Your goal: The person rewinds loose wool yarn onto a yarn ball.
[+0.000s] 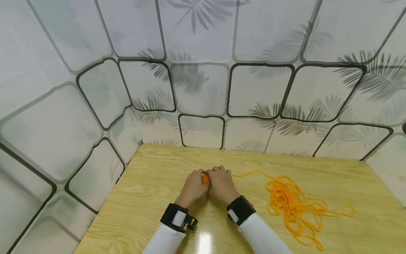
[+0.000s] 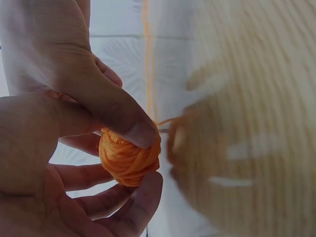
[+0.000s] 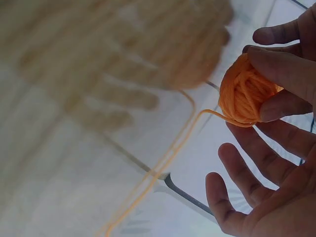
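Observation:
A small ball of orange yarn sits between my two hands above the table. My left hand holds the ball, its fingers curled around one side in the left wrist view. My right hand grips the ball from the other side; a thumb presses on its wound surface. In the right wrist view several lower fingers of the right hand stand spread away from the ball. A yarn strand runs from the ball to a loose tangled pile on the right.
The light wooden table carries the pile, whose loops spread toward the right front. A patterned curtain hangs behind the table and along its left side. Black straps circle both wrists.

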Demonstrator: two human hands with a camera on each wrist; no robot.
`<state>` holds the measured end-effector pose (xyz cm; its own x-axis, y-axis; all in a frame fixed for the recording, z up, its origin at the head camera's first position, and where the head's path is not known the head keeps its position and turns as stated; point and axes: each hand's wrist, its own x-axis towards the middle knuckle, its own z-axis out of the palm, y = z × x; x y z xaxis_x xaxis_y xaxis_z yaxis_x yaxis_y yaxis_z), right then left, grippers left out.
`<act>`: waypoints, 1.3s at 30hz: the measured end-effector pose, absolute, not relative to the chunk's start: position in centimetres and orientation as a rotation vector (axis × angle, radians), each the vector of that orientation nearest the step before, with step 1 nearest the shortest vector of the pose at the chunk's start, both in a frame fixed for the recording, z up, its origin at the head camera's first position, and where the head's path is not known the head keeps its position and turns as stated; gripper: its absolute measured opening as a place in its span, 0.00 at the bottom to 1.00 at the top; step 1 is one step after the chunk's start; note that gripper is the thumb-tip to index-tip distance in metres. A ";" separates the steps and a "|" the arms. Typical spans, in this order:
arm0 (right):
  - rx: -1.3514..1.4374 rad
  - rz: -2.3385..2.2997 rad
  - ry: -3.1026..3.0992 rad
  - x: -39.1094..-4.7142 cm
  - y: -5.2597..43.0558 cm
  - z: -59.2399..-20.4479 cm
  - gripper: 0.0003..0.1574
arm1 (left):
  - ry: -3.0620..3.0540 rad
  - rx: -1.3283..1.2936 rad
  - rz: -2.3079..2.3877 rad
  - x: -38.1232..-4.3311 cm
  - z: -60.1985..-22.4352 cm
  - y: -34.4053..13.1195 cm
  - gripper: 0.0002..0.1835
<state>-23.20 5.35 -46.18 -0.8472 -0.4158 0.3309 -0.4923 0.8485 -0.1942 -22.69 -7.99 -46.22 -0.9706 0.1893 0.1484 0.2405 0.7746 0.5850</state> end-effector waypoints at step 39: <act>0.769 1.793 -2.325 -17.6 16.2 -39.7 0.11 | -2.332 -0.707 -2.349 -17.7 -37.3 -5.0 0.29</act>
